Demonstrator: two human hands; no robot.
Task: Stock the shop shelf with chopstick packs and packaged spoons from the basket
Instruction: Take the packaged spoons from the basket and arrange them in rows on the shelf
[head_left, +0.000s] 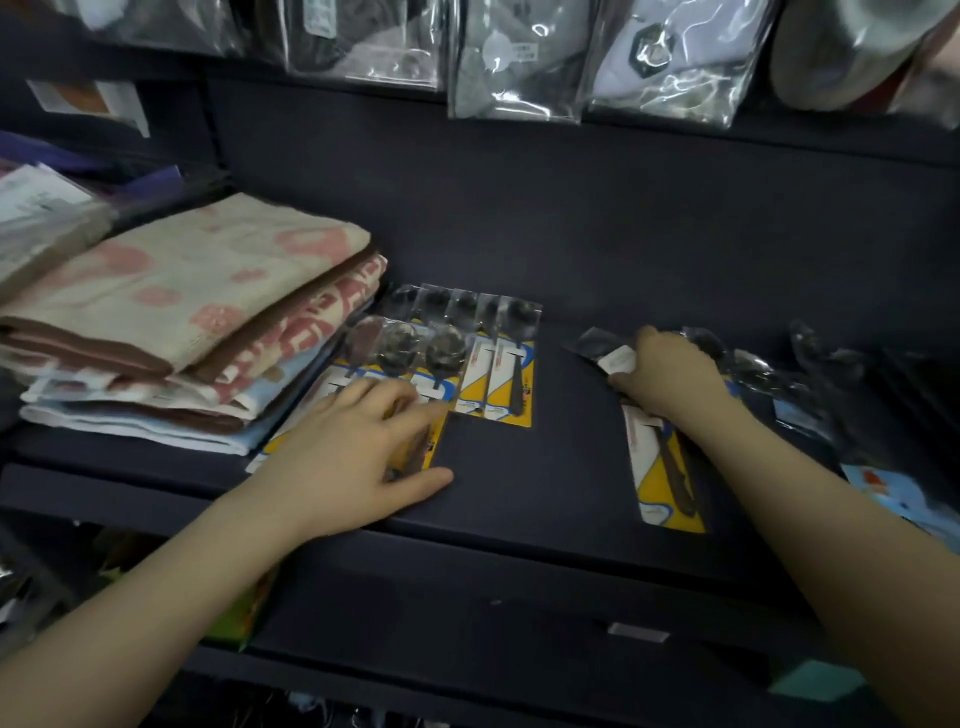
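Observation:
Several packaged spoons on yellow cards (496, 371) lie in overlapping rows on the dark shelf (540, 467), just right of a towel stack. My left hand (358, 447) rests flat on the front row of these packs, fingers spread, pressing them down. My right hand (667, 371) grips one packaged spoon (662, 473) near its bowl end; its yellow card points toward the shelf's front edge. More spoon packs (753, 366) lie in a loose heap behind and to the right of that hand. No basket or chopstick packs are visible.
Folded towels (182, 322) are stacked at the shelf's left. Clear plastic bags with goods (519, 57) hang from the shelf above. A blue printed pack (904, 493) lies at the right edge. A lower shelf edge with a small label (638, 633) runs below.

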